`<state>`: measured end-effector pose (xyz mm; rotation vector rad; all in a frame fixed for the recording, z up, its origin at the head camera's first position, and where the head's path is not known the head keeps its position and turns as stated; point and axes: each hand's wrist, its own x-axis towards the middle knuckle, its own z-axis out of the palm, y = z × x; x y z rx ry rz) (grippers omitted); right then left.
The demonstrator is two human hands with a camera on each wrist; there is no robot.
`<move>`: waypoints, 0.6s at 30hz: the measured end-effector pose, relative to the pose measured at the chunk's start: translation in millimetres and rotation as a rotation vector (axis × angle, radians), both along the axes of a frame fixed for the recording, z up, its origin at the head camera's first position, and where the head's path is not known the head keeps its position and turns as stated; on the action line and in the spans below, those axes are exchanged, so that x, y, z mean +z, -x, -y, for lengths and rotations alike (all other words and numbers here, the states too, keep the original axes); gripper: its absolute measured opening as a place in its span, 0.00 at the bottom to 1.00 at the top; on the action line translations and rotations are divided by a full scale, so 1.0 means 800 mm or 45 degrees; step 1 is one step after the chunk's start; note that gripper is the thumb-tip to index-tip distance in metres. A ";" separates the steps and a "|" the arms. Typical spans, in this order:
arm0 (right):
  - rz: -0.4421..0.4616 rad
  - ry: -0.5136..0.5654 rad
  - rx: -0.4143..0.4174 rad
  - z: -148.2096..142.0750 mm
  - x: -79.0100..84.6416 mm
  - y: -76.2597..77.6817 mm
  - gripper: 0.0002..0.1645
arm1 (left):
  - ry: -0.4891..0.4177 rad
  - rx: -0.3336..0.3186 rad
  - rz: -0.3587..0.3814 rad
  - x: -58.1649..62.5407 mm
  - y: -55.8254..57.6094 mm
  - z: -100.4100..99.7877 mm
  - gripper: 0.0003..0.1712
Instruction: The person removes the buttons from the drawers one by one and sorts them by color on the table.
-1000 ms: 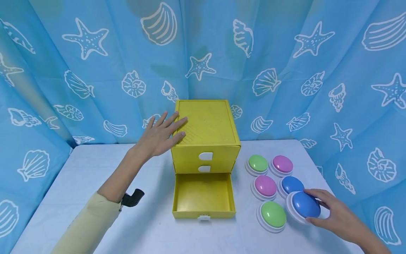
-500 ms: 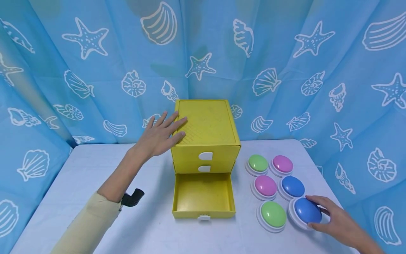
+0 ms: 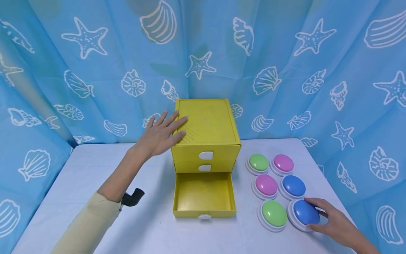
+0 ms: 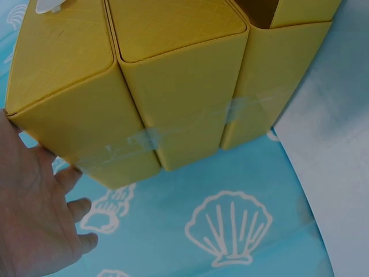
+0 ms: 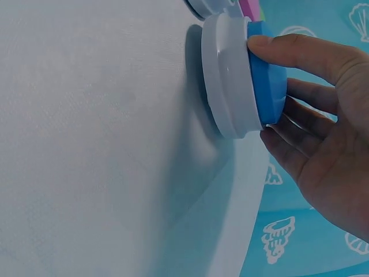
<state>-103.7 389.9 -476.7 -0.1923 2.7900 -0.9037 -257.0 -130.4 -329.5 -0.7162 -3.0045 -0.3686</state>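
My right hand point(image 3: 339, 225) grips a blue dome button point(image 3: 306, 212) with a white round base, at the front right of the table in the head view. In the right wrist view, the thumb lies on one side of the blue dome point(image 5: 268, 81) and the fingers reach round the other, the base close to the white cloth. My left hand point(image 3: 156, 137) lies with spread, straight fingers on the top left edge of a yellow drawer cabinet point(image 3: 209, 120). The cabinet's bottom drawer point(image 3: 204, 197) is pulled out and bare inside; its two upper drawers are closed.
Beside the held button stand a green button point(image 3: 274, 213), a pink button point(image 3: 266, 185) and another blue button point(image 3: 293, 185). Farther back are a second green button point(image 3: 258, 162) and a second pink one point(image 3: 283, 163). A blue shell-print curtain point(image 3: 133, 53) hangs behind the white-covered table point(image 3: 152, 225).
My right hand has lowered the blue button toward the cloth, slightly nearer the front, in line with the other buttons. The left hand has stayed on the cabinet.
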 end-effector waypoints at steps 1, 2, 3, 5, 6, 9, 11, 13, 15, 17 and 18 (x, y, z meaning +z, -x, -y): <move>0.012 0.006 -0.001 0.000 0.000 0.000 0.51 | 0.001 0.001 -0.001 0.000 0.000 0.000 0.35; 0.027 0.015 0.006 0.000 0.001 0.001 0.51 | 0.000 0.001 0.000 0.000 0.000 0.000 0.35; 0.050 0.009 -0.005 0.000 0.001 0.001 0.51 | 0.000 0.001 0.000 0.000 0.000 0.000 0.35; 0.109 -0.002 -0.028 0.001 0.001 0.001 0.53 | 0.000 -0.001 0.002 0.000 0.000 0.000 0.35; 0.135 -0.011 -0.037 0.001 0.001 0.001 0.54 | 0.000 -0.001 0.001 0.000 0.000 0.000 0.36; 0.173 -0.023 -0.057 0.002 0.000 0.001 0.55 | -0.002 0.000 0.004 0.000 0.000 0.001 0.36; 0.170 -0.024 -0.052 0.002 -0.001 0.001 0.55 | 0.001 -0.001 0.000 -0.001 0.000 0.001 0.35; 0.153 -0.027 -0.044 0.001 -0.002 0.001 0.55 | 0.000 -0.004 -0.003 -0.001 0.001 0.001 0.35; 0.140 -0.033 -0.041 0.001 -0.003 0.000 0.54 | 0.002 -0.006 -0.007 -0.001 0.000 0.001 0.35; 0.125 -0.043 -0.041 0.002 -0.005 0.001 0.54 | 0.004 -0.006 -0.009 0.000 0.000 0.001 0.35; 0.114 -0.042 -0.037 0.002 -0.005 0.001 0.54 | 0.006 -0.006 -0.011 0.000 0.000 0.001 0.35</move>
